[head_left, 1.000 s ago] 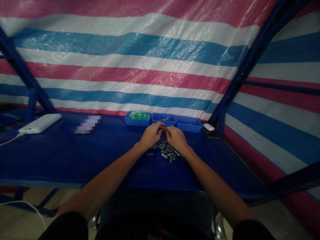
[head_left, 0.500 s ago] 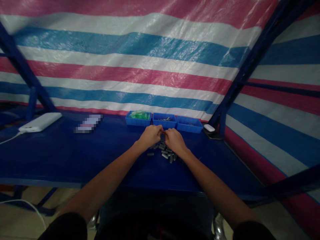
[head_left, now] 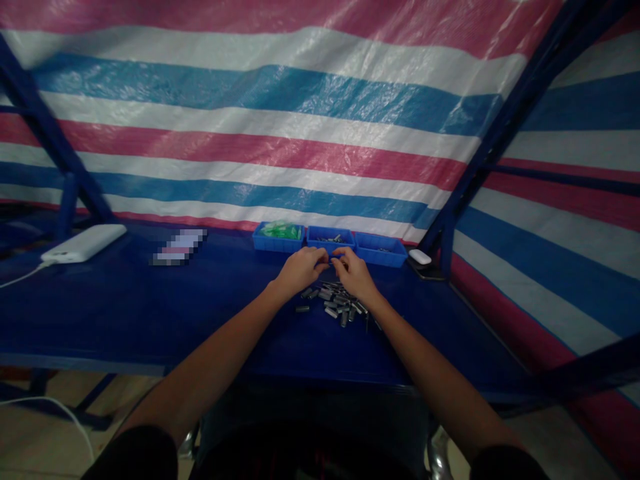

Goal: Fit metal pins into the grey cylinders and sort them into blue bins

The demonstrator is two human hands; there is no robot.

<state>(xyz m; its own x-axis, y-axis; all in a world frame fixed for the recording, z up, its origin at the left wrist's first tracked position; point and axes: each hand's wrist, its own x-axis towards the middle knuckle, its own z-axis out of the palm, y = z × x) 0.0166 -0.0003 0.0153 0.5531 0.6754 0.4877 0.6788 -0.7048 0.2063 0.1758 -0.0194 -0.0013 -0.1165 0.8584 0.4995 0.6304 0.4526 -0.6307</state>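
My left hand [head_left: 303, 267] and my right hand [head_left: 353, 272] face each other above the table, just in front of the blue bins. The fingers of both are bent with thumb and forefinger pinched, and a narrow gap parts the fingertips. Whatever sits in either pinch is too small to make out. Below them, mostly under the right hand and wrist, lies a loose pile of small grey metal cylinders [head_left: 331, 304] with some thin pins among them. One short cylinder [head_left: 303, 309] rests apart at the pile's left.
Three blue bins stand in a row: one with green plastic bags [head_left: 280, 231], a middle bin [head_left: 330, 246] and a right bin [head_left: 381, 257], both with small metal parts. A white case [head_left: 420, 257] lies at right, a white power bank [head_left: 85, 244] at far left. Striped sheeting [head_left: 280, 147] rises behind.
Both hands were touching at the fingertips and have drawn slightly apart. The right hand moved a little to the right, uncovering more of the pile.
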